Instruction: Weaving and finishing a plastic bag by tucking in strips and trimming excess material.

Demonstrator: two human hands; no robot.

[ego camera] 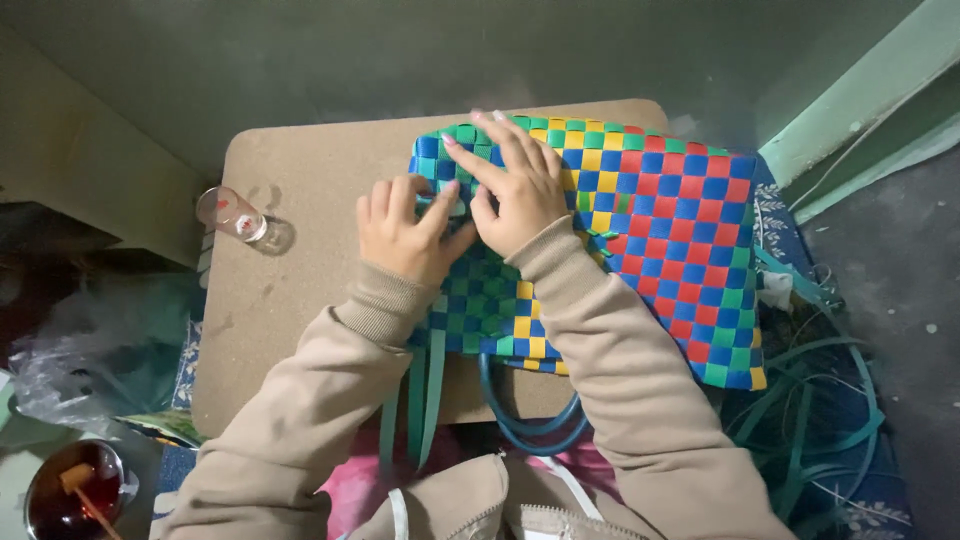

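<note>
A woven bag [660,230] of blue, green, red and yellow plastic strips lies flat on a small brown board table [300,290]. Its blue handle [530,420] hangs over the near edge, and loose green strips [415,400] trail down beside it. My left hand [400,230] pinches a green strip at the bag's left part, thumb against fingers. My right hand [515,185] lies on the weave right beside it, fingers spread and pressing the strips down. Both arms wear beige sleeves.
A small clear glass [232,213] lies on its side at the table's left edge. A cup of dark red drink [70,495] stands at the lower left. Loose green strips [820,420] are piled on the floor at the right, near a green wall ledge [860,110].
</note>
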